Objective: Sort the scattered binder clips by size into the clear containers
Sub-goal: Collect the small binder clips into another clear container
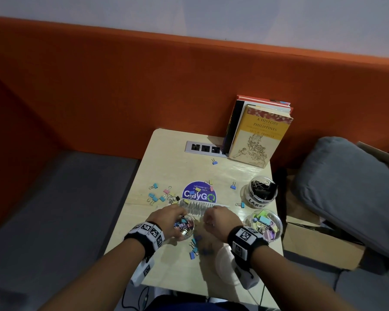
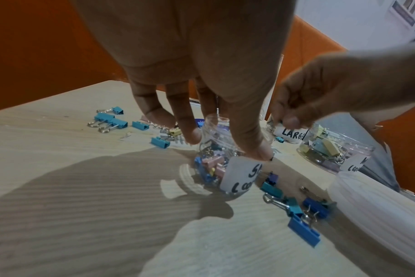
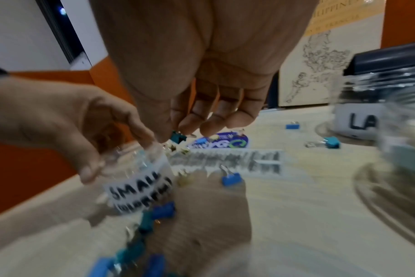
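My left hand (image 1: pixel 177 221) grips the rim of a clear jar (image 2: pixel 216 165) labelled SMALL from above, thumb on the near side and fingers on the far side; it holds several small coloured clips. Just right of it, my right hand (image 3: pixel 178 131) pinches a small teal binder clip (image 3: pixel 178 137) between thumb and fingertips, close above that jar (image 3: pixel 140 178). The LARGE jar (image 1: pixel 259 190) holds black clips, and the jar of pastel clips (image 1: pixel 264 223) stands in front of it. Loose clips (image 1: pixel 162 194) lie at the left, and blue ones (image 1: pixel 195 248) near the front.
A white lid (image 1: pixel 225 263) lies by my right wrist. Books (image 1: pixel 258 133) lean at the back right behind a power outlet (image 1: pixel 202 149). A round sticker (image 1: pixel 199 194) marks the table's middle. A grey cushion (image 1: pixel 346 187) and cardboard box (image 1: pixel 319 241) sit off the right edge.
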Demonstrator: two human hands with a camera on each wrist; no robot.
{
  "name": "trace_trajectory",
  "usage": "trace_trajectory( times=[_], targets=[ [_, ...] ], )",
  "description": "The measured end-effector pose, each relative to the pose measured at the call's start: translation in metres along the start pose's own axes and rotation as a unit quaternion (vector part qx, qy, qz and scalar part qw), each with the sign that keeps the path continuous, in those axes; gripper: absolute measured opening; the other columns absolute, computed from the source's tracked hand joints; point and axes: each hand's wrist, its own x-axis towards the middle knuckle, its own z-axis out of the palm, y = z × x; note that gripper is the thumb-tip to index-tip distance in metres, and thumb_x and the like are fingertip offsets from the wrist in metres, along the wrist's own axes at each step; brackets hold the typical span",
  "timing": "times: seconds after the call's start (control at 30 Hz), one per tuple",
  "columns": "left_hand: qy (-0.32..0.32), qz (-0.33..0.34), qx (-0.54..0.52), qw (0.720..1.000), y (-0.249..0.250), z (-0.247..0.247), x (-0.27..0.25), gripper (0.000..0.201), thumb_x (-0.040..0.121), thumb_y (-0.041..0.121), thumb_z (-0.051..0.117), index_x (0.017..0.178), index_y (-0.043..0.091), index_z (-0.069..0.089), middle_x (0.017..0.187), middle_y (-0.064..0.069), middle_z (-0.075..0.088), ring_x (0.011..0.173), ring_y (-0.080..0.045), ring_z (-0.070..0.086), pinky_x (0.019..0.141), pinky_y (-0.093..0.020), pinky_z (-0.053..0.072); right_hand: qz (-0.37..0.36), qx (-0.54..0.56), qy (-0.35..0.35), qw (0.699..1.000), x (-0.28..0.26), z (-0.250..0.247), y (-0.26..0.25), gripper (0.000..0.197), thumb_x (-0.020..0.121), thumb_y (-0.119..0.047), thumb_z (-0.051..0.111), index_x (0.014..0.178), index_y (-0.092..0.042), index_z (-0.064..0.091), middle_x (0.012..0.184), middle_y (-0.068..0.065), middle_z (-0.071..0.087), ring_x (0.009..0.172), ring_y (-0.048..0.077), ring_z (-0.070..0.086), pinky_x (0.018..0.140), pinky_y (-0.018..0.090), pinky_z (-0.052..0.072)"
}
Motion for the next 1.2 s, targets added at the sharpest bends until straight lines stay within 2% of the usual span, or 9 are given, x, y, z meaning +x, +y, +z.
trace_trajectory(
  times=[0.1, 0.2, 0.3, 0.4, 0.53, 0.63, 0.9, 1.1, 1.2],
  targets=[
    [-0.002, -0.002, 0.002, 1.000, -0.001, 0.000, 0.000, 0.069, 0.069, 0.039, 0.087, 0.129, 0.034, 0.053, 0.130, 0.010, 0.054, 0.115, -0.018, 0.056, 0.091, -0.033, 0.048, -0.060, 0.056, 0.013, 0.997, 0.007, -0.008, -0.021, 0.007, 0.084, -0.029, 0.064, 0.090, -0.025, 0.066, 0.092, -0.007, 0.066, 0.082, 0.012, 0.058, 0.075, 0.031, 0.052],
    [-0.008, 0.001, 0.011, 1.000, 0.001, -0.001, -0.001, 0.064, 0.069, 0.039, 0.086, 0.123, 0.033, 0.054, 0.127, 0.008, 0.055, 0.113, -0.019, 0.056, 0.088, -0.034, 0.048, -0.088, 0.073, 0.012, 0.993, 0.010, -0.006, -0.032, 0.012, 0.085, -0.026, 0.064, 0.097, -0.025, 0.066, 0.096, -0.006, 0.064, 0.079, 0.008, 0.051, 0.075, 0.029, 0.049],
    [-0.004, -0.001, 0.005, 1.000, 0.000, -0.001, -0.001, 0.066, 0.068, 0.037, 0.087, 0.125, 0.033, 0.054, 0.129, 0.009, 0.055, 0.114, -0.019, 0.057, 0.089, -0.034, 0.049, -0.078, 0.060, 0.008, 0.995, 0.006, -0.003, -0.030, 0.021, 0.086, -0.013, 0.055, 0.101, -0.022, 0.068, 0.100, -0.003, 0.064, 0.088, 0.015, 0.056, 0.081, 0.032, 0.049],
    [-0.003, 0.003, 0.002, 1.000, 0.000, -0.001, -0.002, 0.069, 0.070, 0.039, 0.087, 0.129, 0.032, 0.053, 0.133, 0.009, 0.053, 0.117, -0.019, 0.055, 0.092, -0.033, 0.049, -0.051, 0.012, -0.026, 0.998, -0.001, -0.002, -0.019, 0.025, 0.087, -0.010, 0.051, 0.101, -0.020, 0.069, 0.106, 0.000, 0.063, 0.097, 0.022, 0.060, 0.083, 0.034, 0.051],
    [-0.005, 0.001, -0.005, 1.000, 0.000, 0.000, -0.002, 0.070, 0.070, 0.038, 0.087, 0.131, 0.032, 0.052, 0.134, 0.009, 0.053, 0.118, -0.019, 0.055, 0.094, -0.034, 0.049, -0.009, -0.109, -0.150, 0.983, -0.009, -0.001, -0.011, 0.020, 0.085, -0.029, 0.061, 0.100, -0.018, 0.068, 0.103, 0.006, 0.062, 0.091, 0.028, 0.060, 0.068, 0.030, 0.046],
    [-0.005, 0.002, -0.007, 1.000, 0.000, -0.001, -0.002, 0.068, 0.070, 0.036, 0.087, 0.129, 0.032, 0.053, 0.134, 0.010, 0.053, 0.117, -0.018, 0.055, 0.094, -0.033, 0.049, -0.015, -0.160, -0.195, 0.967, -0.014, 0.006, -0.009, 0.039, 0.081, -0.047, 0.066, 0.099, -0.013, 0.068, 0.098, 0.012, 0.065, 0.089, 0.033, 0.062, 0.068, 0.033, 0.050],
    [-0.005, 0.004, -0.014, 1.000, -0.001, -0.002, -0.002, 0.068, 0.070, 0.036, 0.087, 0.129, 0.032, 0.053, 0.133, 0.010, 0.053, 0.117, -0.018, 0.055, 0.093, -0.032, 0.049, -0.001, -0.152, -0.162, 0.975, -0.017, 0.021, -0.004, 0.031, 0.090, -0.036, 0.058, 0.106, -0.011, 0.066, 0.104, 0.013, 0.064, 0.096, 0.036, 0.062, 0.077, 0.041, 0.055],
    [-0.004, 0.005, -0.010, 1.000, -0.001, -0.001, -0.003, 0.068, 0.070, 0.037, 0.086, 0.129, 0.031, 0.053, 0.132, 0.009, 0.053, 0.116, -0.018, 0.055, 0.092, -0.033, 0.049, 0.002, -0.121, -0.092, 0.988, -0.019, 0.027, 0.007, 0.037, 0.100, -0.041, 0.037, 0.103, -0.012, 0.061, 0.103, 0.012, 0.060, 0.094, 0.034, 0.060, 0.068, 0.033, 0.043],
    [-0.003, 0.005, -0.014, 1.000, 0.000, -0.002, -0.002, 0.068, 0.070, 0.038, 0.087, 0.129, 0.032, 0.053, 0.131, 0.010, 0.054, 0.115, -0.017, 0.055, 0.092, -0.032, 0.048, 0.000, -0.115, -0.098, 0.989, -0.018, 0.027, 0.008, 0.040, 0.101, -0.042, 0.036, 0.105, -0.012, 0.062, 0.102, 0.012, 0.060, 0.092, 0.034, 0.061, 0.071, 0.034, 0.047]
  ],
)
